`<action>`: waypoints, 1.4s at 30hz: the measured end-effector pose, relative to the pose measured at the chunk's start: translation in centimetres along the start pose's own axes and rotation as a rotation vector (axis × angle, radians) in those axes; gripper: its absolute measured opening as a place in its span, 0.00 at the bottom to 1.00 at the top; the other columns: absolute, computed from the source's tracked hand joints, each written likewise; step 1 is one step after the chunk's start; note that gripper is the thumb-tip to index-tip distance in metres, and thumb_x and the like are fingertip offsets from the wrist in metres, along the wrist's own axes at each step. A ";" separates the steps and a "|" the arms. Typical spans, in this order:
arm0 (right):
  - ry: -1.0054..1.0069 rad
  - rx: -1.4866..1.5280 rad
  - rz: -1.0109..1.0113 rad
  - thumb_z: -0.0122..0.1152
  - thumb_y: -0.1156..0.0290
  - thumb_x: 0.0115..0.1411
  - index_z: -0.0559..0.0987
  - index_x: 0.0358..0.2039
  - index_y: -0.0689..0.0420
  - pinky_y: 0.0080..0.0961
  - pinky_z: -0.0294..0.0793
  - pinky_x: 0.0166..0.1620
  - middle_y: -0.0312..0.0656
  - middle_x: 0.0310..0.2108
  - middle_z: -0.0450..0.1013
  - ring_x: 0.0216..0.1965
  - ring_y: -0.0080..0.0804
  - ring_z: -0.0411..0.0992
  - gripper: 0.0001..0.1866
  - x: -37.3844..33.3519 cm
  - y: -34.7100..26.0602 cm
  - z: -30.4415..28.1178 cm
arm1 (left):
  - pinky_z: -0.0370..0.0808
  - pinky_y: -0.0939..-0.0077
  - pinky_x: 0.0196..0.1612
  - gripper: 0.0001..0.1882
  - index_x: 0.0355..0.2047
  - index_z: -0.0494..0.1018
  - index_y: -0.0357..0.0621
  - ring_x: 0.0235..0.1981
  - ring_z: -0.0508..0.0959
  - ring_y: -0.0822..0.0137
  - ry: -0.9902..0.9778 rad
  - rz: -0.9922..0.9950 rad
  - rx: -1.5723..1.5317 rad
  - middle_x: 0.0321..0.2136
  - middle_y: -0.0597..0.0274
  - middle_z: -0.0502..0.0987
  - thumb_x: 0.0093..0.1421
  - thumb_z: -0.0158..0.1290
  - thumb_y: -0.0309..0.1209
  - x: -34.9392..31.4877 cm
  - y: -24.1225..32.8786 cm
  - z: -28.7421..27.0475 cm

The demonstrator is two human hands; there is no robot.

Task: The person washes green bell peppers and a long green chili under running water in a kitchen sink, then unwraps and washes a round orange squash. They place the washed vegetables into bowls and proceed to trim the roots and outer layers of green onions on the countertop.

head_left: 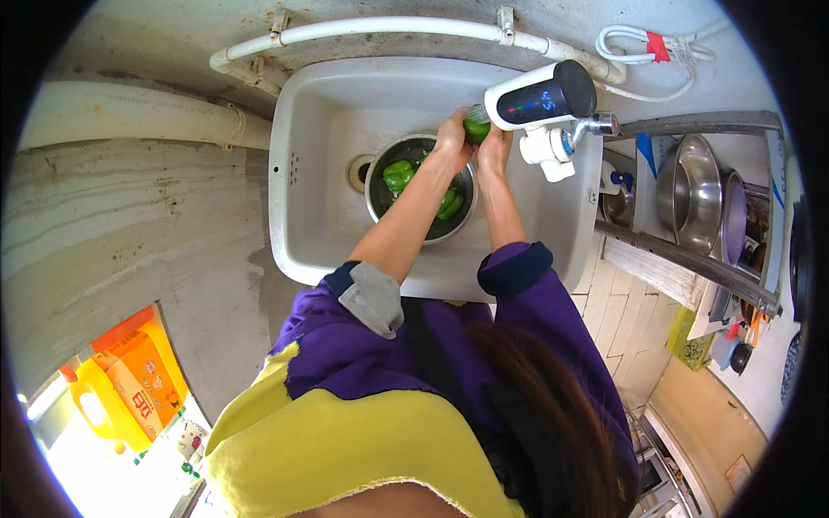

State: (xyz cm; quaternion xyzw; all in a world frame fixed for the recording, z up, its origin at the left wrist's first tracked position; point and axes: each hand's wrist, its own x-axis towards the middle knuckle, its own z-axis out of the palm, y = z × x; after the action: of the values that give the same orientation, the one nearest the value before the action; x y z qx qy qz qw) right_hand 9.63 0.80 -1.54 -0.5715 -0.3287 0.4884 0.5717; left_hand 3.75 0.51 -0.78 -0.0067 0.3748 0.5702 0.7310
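Under the spout of a white electric faucet (528,97), my left hand (452,138) and my right hand (494,152) are closed around a green bell pepper (476,131). What looks like running water comes down on the pepper from the spout. A round metal bowl (444,228) sits below my hands in the grey-white sink (318,229). It contains several green peppers, among them one green bell pepper (398,175) at its left side, and some water. My left forearm hides part of the bowl, and the fingertips are partly hidden behind the pepper.
Left of the bowl is the sink drain (360,173). White pipes (389,28) run along the wall behind the sink. A rack at the right carries metal basins (691,194). A coiled white cable (626,45) hangs at the back right. Yellow-orange containers (129,393) stand at the lower left.
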 end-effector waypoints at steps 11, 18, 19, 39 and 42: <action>-0.578 0.221 0.916 0.34 0.59 0.57 0.68 0.24 0.54 0.18 0.48 0.07 0.37 0.10 0.62 0.05 0.23 0.55 0.16 -3.5 -1.0 1.5 | 0.66 0.80 0.29 0.12 0.32 0.69 0.41 0.28 0.67 0.76 0.165 0.787 0.714 0.28 0.65 0.71 0.56 0.48 0.38 -5.5 1.8 -3.3; -0.888 -1.476 0.003 0.57 0.64 0.47 0.64 0.46 0.53 0.36 0.67 0.37 0.55 0.38 0.66 0.40 0.44 0.66 0.25 -6.8 2.3 -1.4 | 0.66 0.65 0.41 0.29 0.35 0.68 0.37 0.35 0.72 0.53 0.556 0.383 1.128 0.31 0.47 0.73 0.45 0.53 0.53 -5.6 3.5 -10.3; -0.822 -1.526 -0.147 0.61 0.65 0.43 0.61 0.49 0.48 0.41 0.65 0.43 0.55 0.45 0.63 0.49 0.47 0.61 0.32 -8.0 3.1 -2.2 | 0.65 0.65 0.42 0.31 0.37 0.67 0.37 0.38 0.70 0.53 0.514 0.372 1.214 0.33 0.47 0.71 0.44 0.54 0.53 -5.6 2.9 -11.1; -0.258 -0.269 0.069 0.33 0.51 0.59 0.58 0.49 0.65 0.33 0.60 0.46 0.57 0.43 0.63 0.44 0.46 0.63 0.29 -2.5 -0.1 0.4 | 0.67 0.74 0.29 0.17 0.35 0.71 0.37 0.23 0.69 0.67 0.315 0.271 0.518 0.24 0.59 0.72 0.54 0.45 0.39 -2.4 3.1 0.1; -0.364 -0.336 -0.008 0.37 0.54 0.59 0.56 0.53 0.64 0.29 0.54 0.52 0.59 0.50 0.58 0.52 0.49 0.57 0.29 -2.6 0.4 -0.4 | 0.66 0.70 0.35 0.18 0.38 0.69 0.36 0.30 0.69 0.65 0.364 0.145 0.467 0.31 0.57 0.72 0.56 0.42 0.39 -1.9 3.0 0.1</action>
State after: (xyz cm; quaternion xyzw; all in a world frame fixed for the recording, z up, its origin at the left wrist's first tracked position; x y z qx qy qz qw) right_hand 9.16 -1.84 -1.54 -0.5596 -0.5052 0.5197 0.4020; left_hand 1.14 0.08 1.62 0.0863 0.6202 0.5088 0.5908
